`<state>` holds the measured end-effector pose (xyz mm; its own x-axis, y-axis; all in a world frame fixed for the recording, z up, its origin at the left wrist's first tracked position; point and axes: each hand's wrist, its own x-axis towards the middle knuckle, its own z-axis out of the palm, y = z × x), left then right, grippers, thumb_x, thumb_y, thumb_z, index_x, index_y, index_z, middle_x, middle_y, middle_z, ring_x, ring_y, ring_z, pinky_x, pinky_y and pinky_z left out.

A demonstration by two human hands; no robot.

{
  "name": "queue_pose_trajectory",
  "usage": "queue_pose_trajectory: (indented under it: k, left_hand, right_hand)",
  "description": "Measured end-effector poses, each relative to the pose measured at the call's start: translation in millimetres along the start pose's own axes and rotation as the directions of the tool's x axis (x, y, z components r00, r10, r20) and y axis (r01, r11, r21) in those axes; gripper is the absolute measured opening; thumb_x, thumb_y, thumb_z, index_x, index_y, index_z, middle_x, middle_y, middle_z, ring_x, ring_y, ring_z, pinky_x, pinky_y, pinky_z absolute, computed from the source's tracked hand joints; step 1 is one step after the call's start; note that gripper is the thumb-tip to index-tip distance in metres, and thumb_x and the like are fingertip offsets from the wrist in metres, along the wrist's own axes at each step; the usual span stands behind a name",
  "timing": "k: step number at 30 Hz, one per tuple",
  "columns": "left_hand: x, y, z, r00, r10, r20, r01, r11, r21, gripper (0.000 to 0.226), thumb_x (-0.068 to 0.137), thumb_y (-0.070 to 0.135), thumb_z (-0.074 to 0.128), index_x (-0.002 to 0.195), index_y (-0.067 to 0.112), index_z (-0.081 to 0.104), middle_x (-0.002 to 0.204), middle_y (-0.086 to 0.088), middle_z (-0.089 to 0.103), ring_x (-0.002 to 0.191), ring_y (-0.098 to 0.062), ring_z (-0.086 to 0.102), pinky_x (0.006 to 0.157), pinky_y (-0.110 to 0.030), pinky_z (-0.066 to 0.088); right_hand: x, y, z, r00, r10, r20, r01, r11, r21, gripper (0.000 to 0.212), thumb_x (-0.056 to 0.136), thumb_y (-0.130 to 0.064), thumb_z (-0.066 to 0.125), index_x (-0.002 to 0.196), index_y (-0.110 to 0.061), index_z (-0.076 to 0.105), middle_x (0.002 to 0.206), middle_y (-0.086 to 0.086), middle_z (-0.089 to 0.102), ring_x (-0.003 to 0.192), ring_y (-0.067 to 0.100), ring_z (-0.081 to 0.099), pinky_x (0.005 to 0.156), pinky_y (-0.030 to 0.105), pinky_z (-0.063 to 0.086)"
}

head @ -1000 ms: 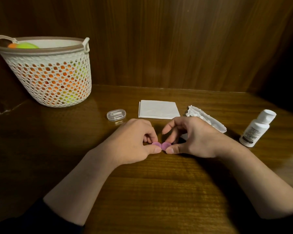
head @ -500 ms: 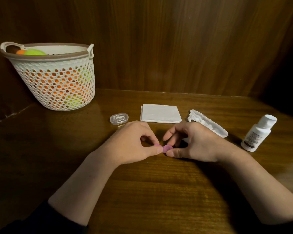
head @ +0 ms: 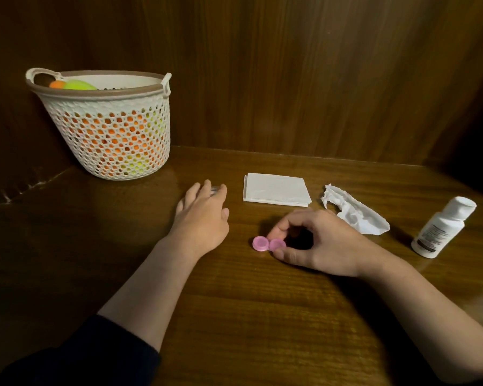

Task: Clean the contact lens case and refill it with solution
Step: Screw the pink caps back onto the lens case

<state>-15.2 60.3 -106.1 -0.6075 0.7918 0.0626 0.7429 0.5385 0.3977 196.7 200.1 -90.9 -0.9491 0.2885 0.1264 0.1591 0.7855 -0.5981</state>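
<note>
A pink contact lens case [head: 267,244] with two round caps lies on the wooden table [head: 248,302]. My right hand [head: 315,242] pinches its right cap between thumb and fingers. My left hand [head: 202,215] has left the case and reaches far left; its fingertips rest over a small clear plastic box [head: 214,190], which is mostly hidden. Whether the fingers grip that box I cannot tell. A white solution bottle [head: 442,227] with a closed cap stands at the right.
A folded white tissue [head: 276,189] lies behind the case, and a crumpled tissue [head: 354,210] lies to its right. A white mesh basket [head: 109,123] with orange and green items stands at the back left. Wooden panels close the back.
My left hand let go of the pink case and moved up and left onto the clear box. My right hand stays on the case, whose left cap now shows.
</note>
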Motion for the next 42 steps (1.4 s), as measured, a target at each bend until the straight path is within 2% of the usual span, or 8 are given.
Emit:
queue_pose_trajectory:
  k: [7, 12, 15, 24, 27, 31, 35, 42]
  left_hand:
    - [-7, 6, -1, 0.990, 0.066, -0.125, -0.083, 0.988, -0.131, 0.051, 0.105, 0.014, 0.064, 0.148, 0.040, 0.058, 0.150, 0.008, 0.051, 0.142, -0.020, 0.037, 0.118, -0.047, 0.038]
    - [-14, 20, -6, 0.979, 0.169, -0.111, -0.197, 0.922, -0.333, 0.050, 0.104, 0.013, 0.066, 0.150, 0.034, 0.059, 0.151, 0.010, 0.053, 0.137, -0.015, 0.049, 0.114, -0.039, 0.050]
    - [-19, 29, -7, 0.973, 0.223, -0.062, -0.225, 0.846, -0.483, 0.048, 0.104, 0.017, 0.068, 0.148, 0.034, 0.061, 0.152, 0.010, 0.056, 0.133, -0.013, 0.059, 0.109, -0.040, 0.057]
    - [-24, 31, -5, 0.948, 0.319, 0.013, -0.222, 0.689, -0.690, 0.036, 0.100, 0.012, 0.072, 0.129, 0.034, 0.073, 0.126, 0.014, 0.078, 0.119, -0.003, 0.072, 0.103, -0.034, 0.060]
    - [-22, 31, -4, 0.962, 0.272, 0.018, -0.183, 0.696, -0.694, 0.043, 0.098, 0.009, 0.075, 0.137, 0.025, 0.070, 0.129, 0.010, 0.076, 0.118, -0.005, 0.072, 0.104, -0.033, 0.060]
    - [-24, 31, -6, 0.972, 0.234, 0.033, -0.142, 0.692, -0.708, 0.047, 0.096, 0.011, 0.077, 0.141, 0.022, 0.067, 0.134, 0.010, 0.073, 0.120, -0.003, 0.070, 0.104, -0.028, 0.058]
    - [-26, 32, -9, 0.974, 0.217, 0.067, -0.095, 0.657, -0.748, 0.045, 0.097, 0.009, 0.076, 0.140, 0.019, 0.069, 0.131, 0.006, 0.076, 0.122, -0.008, 0.071, 0.109, -0.038, 0.057]
    - [-25, 30, -12, 0.973, 0.200, 0.115, -0.021, 0.573, -0.819, 0.050, 0.094, 0.006, 0.078, 0.141, 0.018, 0.067, 0.134, 0.005, 0.074, 0.125, -0.009, 0.070, 0.113, -0.040, 0.054]
  right_hand:
    - [1, 0, 1, 0.997, 0.054, -0.059, -0.053, 0.998, 0.022, 0.027, 0.087, -0.056, 0.080, 0.110, -0.043, 0.077, 0.108, -0.028, 0.072, 0.109, -0.008, 0.064, 0.092, 0.019, 0.051]
    - [1, 1, 0, 0.951, -0.040, -0.307, 0.013, 0.996, -0.091, 0.032, 0.093, -0.035, 0.082, 0.124, -0.036, 0.074, 0.115, -0.026, 0.067, 0.113, -0.005, 0.060, 0.091, 0.015, 0.052]
    - [3, -2, -2, 0.928, -0.135, -0.348, 0.086, 0.984, -0.153, 0.035, 0.095, -0.026, 0.081, 0.129, -0.031, 0.074, 0.124, -0.026, 0.065, 0.120, -0.007, 0.057, 0.096, 0.008, 0.047]
    - [3, -6, -6, 0.908, -0.235, -0.347, 0.159, 0.959, -0.234, 0.032, 0.094, -0.024, 0.082, 0.126, -0.021, 0.080, 0.122, -0.009, 0.079, 0.111, 0.000, 0.070, 0.094, 0.007, 0.050]
    - [2, -11, -7, 0.896, -0.290, -0.336, 0.199, 0.939, -0.280, 0.028, 0.094, -0.024, 0.081, 0.121, -0.017, 0.083, 0.115, -0.003, 0.082, 0.104, 0.006, 0.075, 0.092, 0.012, 0.054]
    - [4, -18, -7, 0.896, -0.340, -0.287, 0.210, 0.891, -0.402, 0.022, 0.098, -0.021, 0.077, 0.119, -0.016, 0.082, 0.105, 0.002, 0.084, 0.094, 0.019, 0.078, 0.082, 0.034, 0.062]
    - [6, -21, -1, 0.927, -0.292, -0.236, 0.126, 0.834, -0.537, 0.022, 0.102, -0.013, 0.070, 0.123, -0.013, 0.077, 0.108, 0.008, 0.079, 0.094, 0.031, 0.075, 0.077, 0.050, 0.062]
    - [4, -24, -1, 0.893, -0.312, -0.323, 0.138, 0.875, -0.463, 0.023, 0.101, -0.007, 0.071, 0.122, -0.012, 0.080, 0.112, 0.005, 0.082, 0.100, 0.024, 0.077, 0.085, 0.039, 0.063]
